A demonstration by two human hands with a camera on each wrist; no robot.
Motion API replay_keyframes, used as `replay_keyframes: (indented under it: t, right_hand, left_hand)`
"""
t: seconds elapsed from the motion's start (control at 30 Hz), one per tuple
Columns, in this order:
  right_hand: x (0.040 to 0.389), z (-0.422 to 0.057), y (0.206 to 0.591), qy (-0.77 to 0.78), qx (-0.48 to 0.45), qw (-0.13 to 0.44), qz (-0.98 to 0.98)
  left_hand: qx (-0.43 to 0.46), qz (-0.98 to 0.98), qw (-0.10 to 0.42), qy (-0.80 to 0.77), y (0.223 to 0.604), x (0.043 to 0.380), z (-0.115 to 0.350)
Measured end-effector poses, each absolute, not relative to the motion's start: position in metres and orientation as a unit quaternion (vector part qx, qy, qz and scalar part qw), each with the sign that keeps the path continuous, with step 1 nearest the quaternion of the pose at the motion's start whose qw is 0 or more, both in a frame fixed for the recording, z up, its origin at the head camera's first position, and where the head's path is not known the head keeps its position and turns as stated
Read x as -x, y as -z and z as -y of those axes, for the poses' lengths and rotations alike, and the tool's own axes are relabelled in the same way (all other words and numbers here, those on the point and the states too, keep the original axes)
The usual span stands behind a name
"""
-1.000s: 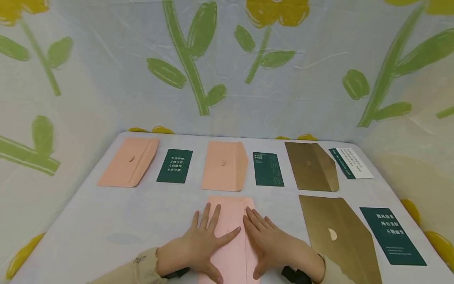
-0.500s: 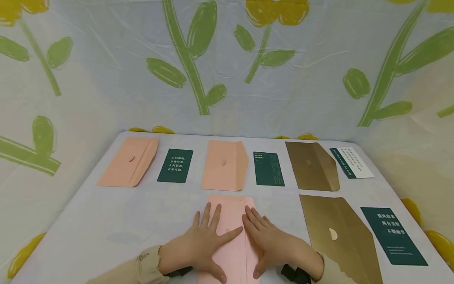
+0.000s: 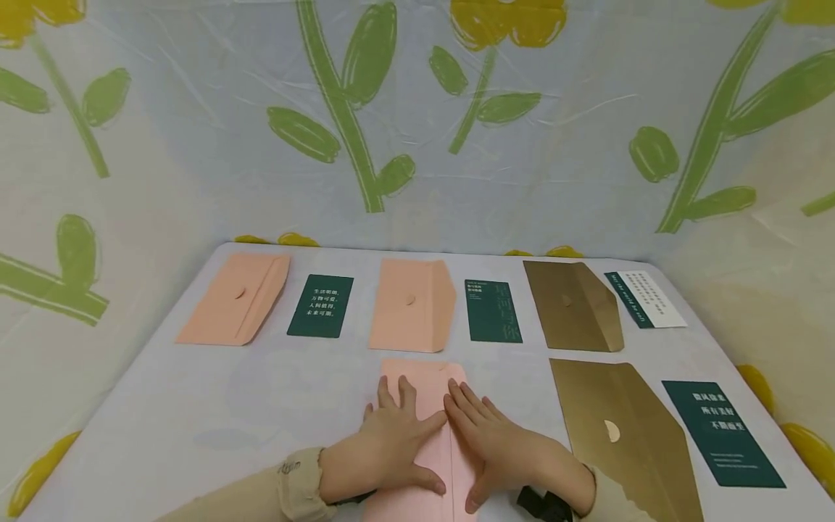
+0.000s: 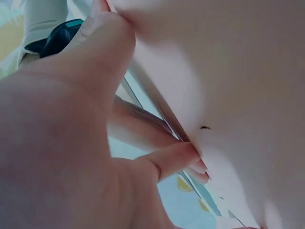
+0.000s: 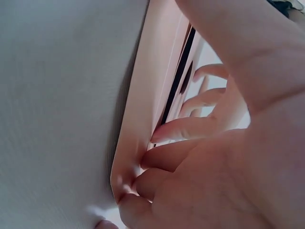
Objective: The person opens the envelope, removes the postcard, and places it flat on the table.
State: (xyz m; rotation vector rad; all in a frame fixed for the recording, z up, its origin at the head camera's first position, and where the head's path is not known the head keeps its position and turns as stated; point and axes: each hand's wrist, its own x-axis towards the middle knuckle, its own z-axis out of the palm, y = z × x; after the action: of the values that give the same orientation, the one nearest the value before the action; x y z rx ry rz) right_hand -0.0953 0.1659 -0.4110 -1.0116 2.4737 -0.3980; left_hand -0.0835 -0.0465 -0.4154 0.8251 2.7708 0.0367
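Observation:
A long pink envelope [image 3: 414, 384] lies in front of me, its flap folded along the right side. My left hand [image 3: 398, 446] rests on the envelope's left part, fingers spread and a little bent, thumb pointing right. On the flap side, my right hand [image 3: 499, 446] lies with fairly straight fingers along the flap and its thumb near the lower right edge. In the right wrist view, the right fingers [image 5: 167, 191] touch the envelope's pink flap strip [image 5: 138, 95], and the left fingers show just beyond. The left wrist view shows the left hand [image 4: 71, 124] close against the paper.
Two salmon envelopes [image 3: 236, 301] [image 3: 409, 301] and a brown envelope [image 3: 569, 308] line the back, with green cards [image 3: 321, 306] [image 3: 493, 312] between them. A white-and-green card [image 3: 655, 299] is far right. Nearer right lie a larger gold envelope [image 3: 626, 406] and a green card [image 3: 720, 435].
My left hand has shifted right across the pink envelope, and its fingers are more bent than before. My right hand stays nearly in place; the other envelopes and cards have not moved.

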Motion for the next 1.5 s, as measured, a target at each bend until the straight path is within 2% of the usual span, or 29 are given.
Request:
replay_keyframes:
  t: [0.3, 1.0, 1.3, 1.5]
  right_hand:
    - [0.096, -0.166, 0.410, 0.139, 0.364, 0.213, -0.896]
    - [0.096, -0.165, 0.409, 0.145, 0.365, 0.212, -0.895]
    - [0.096, -0.166, 0.410, 0.149, 0.366, 0.213, -0.894]
    - [0.097, -0.166, 0.410, 0.154, 0.361, 0.216, -0.894]
  left_hand:
    - [-0.265, -0.954, 0.139, -0.014, 0.413, 0.088, 0.038]
    - [-0.300, -0.950, 0.087, 0.028, 0.414, 0.094, 0.036]
    - [-0.291, -0.951, 0.106, 0.003, 0.413, 0.096, 0.036]
    - [-0.303, -0.949, 0.090, 0.014, 0.414, 0.096, 0.036]
